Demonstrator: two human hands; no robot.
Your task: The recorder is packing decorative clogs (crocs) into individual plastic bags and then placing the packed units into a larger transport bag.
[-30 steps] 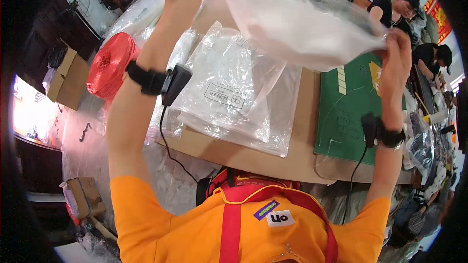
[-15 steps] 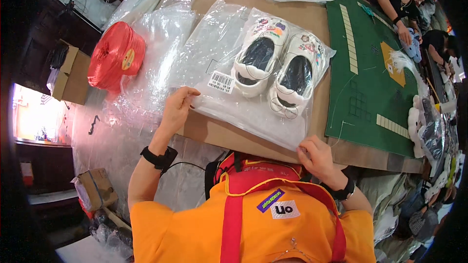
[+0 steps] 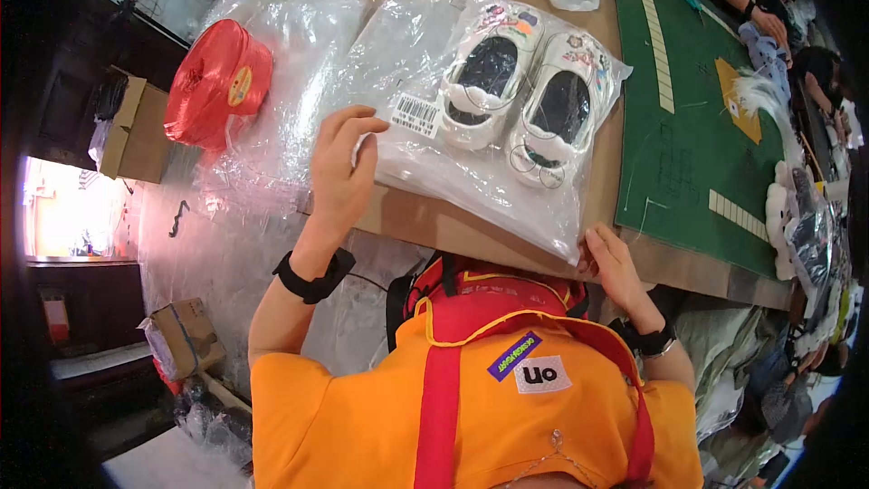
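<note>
A clear plastic bag (image 3: 453, 183) lies on the brown table, with a pair of white shoes inside. Both the left shoe (image 3: 472, 131) and the right shoe (image 3: 549, 140) have dark insoles and colourful decorations at the far end. A white barcode label (image 3: 415, 115) shows on the bag. My left hand (image 3: 342, 167) is open at the bag's near left edge, fingers stretched out and thumb apart. Beside the bag's near right corner is my right hand (image 3: 617, 273), its fingers loosely bent and apart; contact with the corner is unclear.
A red twine roll (image 3: 217, 86) sits at the left on loose clear bags (image 3: 299, 63). A green cutting mat (image 3: 665, 163) covers the table's right side. Across the table, a co-worker's hand (image 3: 769, 25) touches a light blue item. Cardboard boxes (image 3: 186, 335) stand at the left.
Both hands have loosened from the bag's near edge; the left fingers have straightened. The view has shifted, so the table appears higher. Another clear bag at the far edge has moved.
</note>
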